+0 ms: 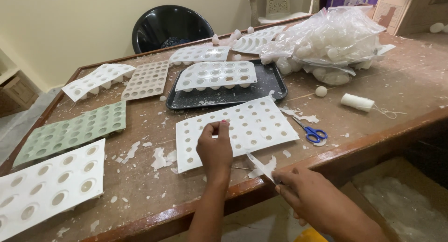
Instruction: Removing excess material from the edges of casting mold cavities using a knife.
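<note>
My left hand [214,148] is curling, fingertips pressing the white mould sheet [235,130] flat near the table [373,139] edge. My right hand [310,197] is gripping a thin blade [260,167], angled under the sheet's near edge.

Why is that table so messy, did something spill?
White flakes and scraps lie scattered across the wooden table, thickest around the white mould sheet under the left hand. The right hand pulls a white strip.
</note>
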